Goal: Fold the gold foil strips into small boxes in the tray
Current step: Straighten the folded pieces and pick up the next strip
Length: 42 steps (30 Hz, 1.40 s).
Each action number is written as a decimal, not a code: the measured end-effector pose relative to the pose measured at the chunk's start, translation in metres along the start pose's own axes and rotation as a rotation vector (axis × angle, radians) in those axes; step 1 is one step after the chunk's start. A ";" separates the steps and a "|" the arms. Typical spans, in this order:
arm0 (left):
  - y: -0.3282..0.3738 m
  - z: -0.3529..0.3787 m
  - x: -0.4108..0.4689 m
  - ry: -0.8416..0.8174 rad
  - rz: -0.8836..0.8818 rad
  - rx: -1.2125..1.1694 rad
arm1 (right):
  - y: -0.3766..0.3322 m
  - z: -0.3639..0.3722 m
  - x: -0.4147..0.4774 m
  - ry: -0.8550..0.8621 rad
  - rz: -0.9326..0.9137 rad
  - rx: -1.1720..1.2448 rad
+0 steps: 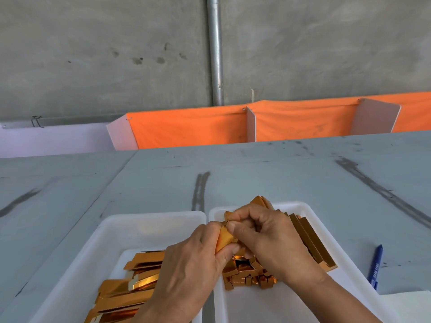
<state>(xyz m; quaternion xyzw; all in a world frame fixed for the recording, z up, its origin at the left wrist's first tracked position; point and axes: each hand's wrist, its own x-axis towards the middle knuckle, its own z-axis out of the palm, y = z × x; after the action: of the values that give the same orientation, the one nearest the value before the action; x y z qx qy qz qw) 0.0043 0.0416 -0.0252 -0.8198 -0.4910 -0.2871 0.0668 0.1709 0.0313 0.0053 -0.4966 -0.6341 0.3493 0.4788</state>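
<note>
Held strip: a gold foil strip (227, 238), partly folded, is held above the gap between the two trays, at the left rim of the right tray. Its visible part runs away from the person and leans slightly right; the far end is hidden behind the fingers.
Left hand (191, 259): thumb and curled fingers pinch the near end of the strip.
Right hand (268, 238): fingers are curled tight over the strip's far part, with the thumb tip pressed on its top edge.
Left tray (149, 215): white, at the near edge of the worktop (256, 171). It holds flat foil strips (130, 292), their long axes lying left to right and rising toward the right.
Right tray (300, 205): white, just beside the left one. A heap of small folded boxes (245, 273) lies under the hands. Long folded pieces (312, 243) lie along its right wall, pointing from far-left to near-right.
Pen (376, 264): blue, on the worktop right of the right tray, its long axis running near to far.
</note>
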 end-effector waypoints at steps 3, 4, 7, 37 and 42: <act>0.002 -0.005 0.006 0.000 0.023 0.030 | -0.001 -0.004 0.001 -0.073 -0.011 -0.049; 0.001 -0.008 0.007 0.045 0.040 0.038 | -0.001 -0.005 0.001 -0.054 -0.021 -0.047; -0.003 -0.016 0.010 0.213 -0.029 0.025 | 0.001 -0.006 0.002 0.111 0.016 -0.007; -0.004 -0.012 0.004 0.085 -0.167 -0.452 | -0.009 0.008 -0.004 -0.047 0.023 0.255; -0.001 -0.010 0.003 -0.014 -0.115 -0.274 | -0.004 0.007 0.000 0.011 0.129 0.254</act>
<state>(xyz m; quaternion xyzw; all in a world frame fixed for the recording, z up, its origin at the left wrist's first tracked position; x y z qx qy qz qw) 0.0005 0.0404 -0.0150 -0.7936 -0.4938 -0.3492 -0.0658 0.1632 0.0305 0.0073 -0.4737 -0.5487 0.4543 0.5179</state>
